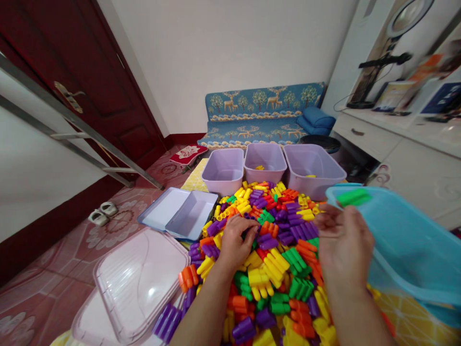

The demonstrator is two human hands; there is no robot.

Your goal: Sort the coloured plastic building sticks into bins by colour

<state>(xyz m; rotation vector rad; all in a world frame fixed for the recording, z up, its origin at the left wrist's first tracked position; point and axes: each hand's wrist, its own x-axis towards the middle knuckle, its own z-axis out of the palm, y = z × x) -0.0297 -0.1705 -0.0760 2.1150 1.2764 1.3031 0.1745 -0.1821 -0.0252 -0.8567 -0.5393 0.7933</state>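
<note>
1. Nearest, the blocks [273, 269] lie heaped in mixed colours on a yellow cloth [194, 175]; most look unsorted.
2. The right hand [344, 240] is blurred, its fingers seemingly closed on a green block [355, 197] over the near-left end of the blue tub [403, 216].
3. The left hand [237, 240] rests on the heap, fingers curled and thumb a little apart; I cannot tell whether it grips anything.
4. Left of the heap lie pink lids [144, 278] and, just beyond, an open case [192, 214].
5. Behind the heap stand three purple bins. The middle bin [264, 175] and right bin [309, 185] each show a little yellow; none shows in the left bin [222, 185]. Little seems done, and nearly everything is left.
6. Farther off: shoes [103, 215] on the tiled floor, a ladder [77, 127], a red stool [188, 154], a patterned sofa [248, 129] and a dark red door [90, 72].
</note>
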